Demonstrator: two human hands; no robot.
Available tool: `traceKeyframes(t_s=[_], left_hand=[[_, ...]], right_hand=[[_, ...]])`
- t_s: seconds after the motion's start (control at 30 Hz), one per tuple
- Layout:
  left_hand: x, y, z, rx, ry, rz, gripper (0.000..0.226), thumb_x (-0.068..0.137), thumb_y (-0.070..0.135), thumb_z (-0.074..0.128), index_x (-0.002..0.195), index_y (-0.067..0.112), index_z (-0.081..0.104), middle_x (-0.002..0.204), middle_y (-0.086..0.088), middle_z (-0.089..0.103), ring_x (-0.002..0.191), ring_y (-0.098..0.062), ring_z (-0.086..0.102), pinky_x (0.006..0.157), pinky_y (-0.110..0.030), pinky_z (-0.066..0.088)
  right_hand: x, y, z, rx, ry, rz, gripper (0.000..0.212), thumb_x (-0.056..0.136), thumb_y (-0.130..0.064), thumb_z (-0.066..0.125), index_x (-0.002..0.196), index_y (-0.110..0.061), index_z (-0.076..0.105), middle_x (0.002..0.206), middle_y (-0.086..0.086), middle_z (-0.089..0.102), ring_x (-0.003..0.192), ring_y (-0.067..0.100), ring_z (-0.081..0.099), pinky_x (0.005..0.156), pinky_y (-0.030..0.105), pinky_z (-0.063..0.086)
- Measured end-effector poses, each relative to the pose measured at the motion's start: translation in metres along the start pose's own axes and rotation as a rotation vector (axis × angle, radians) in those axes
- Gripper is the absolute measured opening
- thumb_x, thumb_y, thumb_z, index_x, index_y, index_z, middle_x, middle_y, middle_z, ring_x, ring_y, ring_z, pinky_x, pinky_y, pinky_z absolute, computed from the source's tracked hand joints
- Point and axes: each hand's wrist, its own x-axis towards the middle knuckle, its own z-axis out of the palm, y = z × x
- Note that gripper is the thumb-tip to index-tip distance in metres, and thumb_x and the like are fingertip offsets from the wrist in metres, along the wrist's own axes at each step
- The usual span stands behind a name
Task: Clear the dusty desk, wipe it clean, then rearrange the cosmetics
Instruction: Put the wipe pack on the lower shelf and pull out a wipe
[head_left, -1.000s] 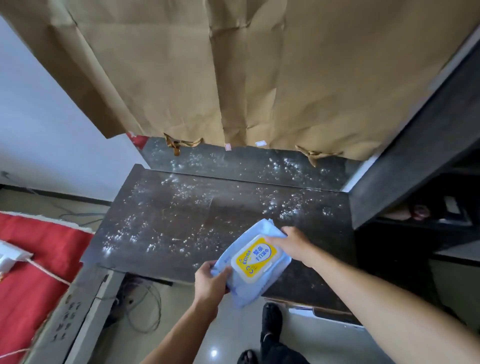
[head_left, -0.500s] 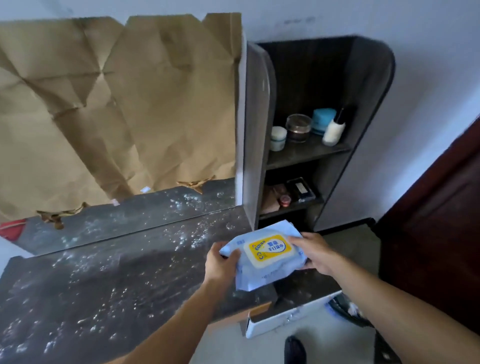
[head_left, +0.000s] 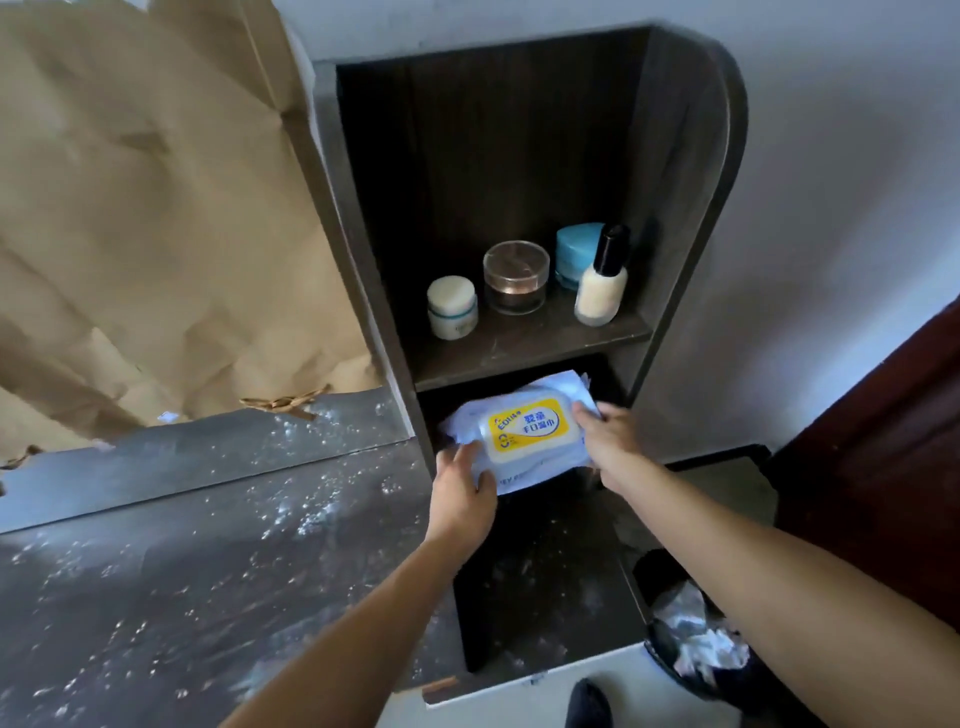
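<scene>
Both hands, left hand and right hand, clamped on wipes pack; slide flat into lower shelf, then let go.

Blurred Chinese characters on the wipes pack's yellow lid label, unreadable.

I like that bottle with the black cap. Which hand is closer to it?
Right. The right hand is below the bottle; the left hand is lower and farther left.
</scene>
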Motion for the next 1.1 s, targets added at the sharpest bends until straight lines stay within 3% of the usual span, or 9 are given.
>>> traceKeyframes(t_s=[0.23, 0.27, 0.37, 0.43, 0.5, 0.6, 0.77, 1.0, 1.1], left_hand=[[0.027, -0.005, 0.024, 0.505, 0.022, 0.051, 0.059, 0.089, 0.021, 0.048, 0.145, 0.012, 0.031, 0.147, -0.015, 0.026, 0.135, -0.030, 0.027, 0.111, -0.035, 0.027], [0.026, -0.007, 0.027, 0.556, -0.004, 0.054, 0.060, 0.090, 0.023, 0.047, 0.146, 0.013, 0.027, 0.150, -0.014, 0.020, 0.137, -0.029, 0.024, 0.112, -0.035, 0.025], [0.024, -0.013, 0.036, 0.622, -0.011, 0.070, 0.067, 0.091, 0.024, 0.048, 0.148, 0.014, 0.016, 0.155, -0.012, 0.007, 0.141, -0.028, 0.016, 0.114, -0.035, 0.022], [0.025, -0.014, 0.040, 0.652, -0.002, 0.076, 0.069, 0.091, 0.025, 0.048, 0.149, 0.012, 0.012, 0.155, -0.013, 0.005, 0.141, -0.028, 0.015, 0.114, -0.034, 0.021], [0.025, -0.015, 0.042, 0.667, 0.002, 0.075, 0.070, 0.092, 0.025, 0.046, 0.149, 0.011, 0.010, 0.156, -0.014, 0.004, 0.141, -0.029, 0.014, 0.113, -0.035, 0.022], [0.023, -0.017, 0.043, 0.692, -0.033, 0.054, 0.073, 0.093, 0.025, 0.044, 0.151, 0.011, 0.003, 0.157, -0.015, -0.003, 0.143, -0.030, 0.008, 0.113, -0.037, 0.023], [0.025, -0.021, 0.043, 0.709, -0.060, 0.038, 0.074, 0.092, 0.023, 0.043, 0.151, 0.012, -0.001, 0.158, -0.014, -0.007, 0.145, -0.030, 0.004, 0.113, -0.038, 0.024], [0.026, -0.022, 0.046, 0.720, -0.062, 0.031, 0.076, 0.091, 0.021, 0.045, 0.151, 0.012, -0.001, 0.158, -0.014, -0.006, 0.145, -0.030, 0.002, 0.113, -0.040, 0.026], [0.029, -0.018, 0.041, 0.740, -0.043, 0.062, 0.071, 0.089, 0.023, 0.048, 0.149, 0.012, 0.011, 0.156, -0.015, 0.006, 0.141, -0.030, 0.016, 0.112, -0.039, 0.028]], right_hand=[[0.050, 0.004, 0.028, -0.261, -0.057, -0.059, 0.018, 0.089, -0.027, 0.052, 0.078, -0.014, 0.055, 0.079, 0.010, 0.054, 0.078, 0.026, 0.056, 0.072, 0.034, 0.047], [0.051, 0.006, 0.028, -0.396, -0.096, -0.106, 0.013, 0.090, -0.023, 0.047, 0.090, -0.016, 0.058, 0.091, 0.015, 0.056, 0.087, 0.028, 0.058, 0.077, 0.034, 0.045], [0.046, 0.010, 0.015, -0.768, -0.119, -0.403, 0.046, 0.092, -0.019, 0.049, 0.137, -0.015, 0.043, 0.134, 0.014, 0.051, 0.119, 0.035, 0.050, 0.096, 0.042, 0.042], [0.043, 0.012, 0.007, -0.916, -0.099, -0.812, 0.050, 0.086, -0.023, 0.059, 0.134, -0.017, 0.048, 0.135, 0.010, 0.050, 0.119, 0.034, 0.047, 0.095, 0.044, 0.042], [0.047, 0.007, 0.007, -1.022, -0.233, -1.015, 0.049, 0.081, -0.030, 0.065, 0.128, -0.020, 0.055, 0.136, 0.006, 0.049, 0.119, 0.031, 0.048, 0.093, 0.042, 0.043], [0.053, -0.004, 0.017, -1.124, -0.498, -0.965, 0.054, 0.082, -0.042, 0.065, 0.130, -0.021, 0.054, 0.141, 0.001, 0.045, 0.123, 0.026, 0.048, 0.098, 0.037, 0.042], [0.066, -0.009, 0.019, -1.174, -0.594, -0.995, 0.056, 0.086, -0.045, 0.061, 0.135, -0.020, 0.050, 0.147, 0.000, 0.042, 0.132, 0.021, 0.042, 0.103, 0.035, 0.040], [0.063, 0.006, 0.015, -0.936, -0.377, -1.201, 0.043, 0.090, -0.042, 0.044, 0.105, -0.011, 0.069, 0.107, 0.008, 0.071, 0.090, 0.029, 0.069, 0.067, 0.038, 0.056], [0.059, 0.003, 0.018, -0.853, -0.277, -1.079, 0.043, 0.093, -0.044, 0.041, 0.102, -0.011, 0.067, 0.103, 0.010, 0.069, 0.094, 0.032, 0.063, 0.072, 0.038, 0.052]])
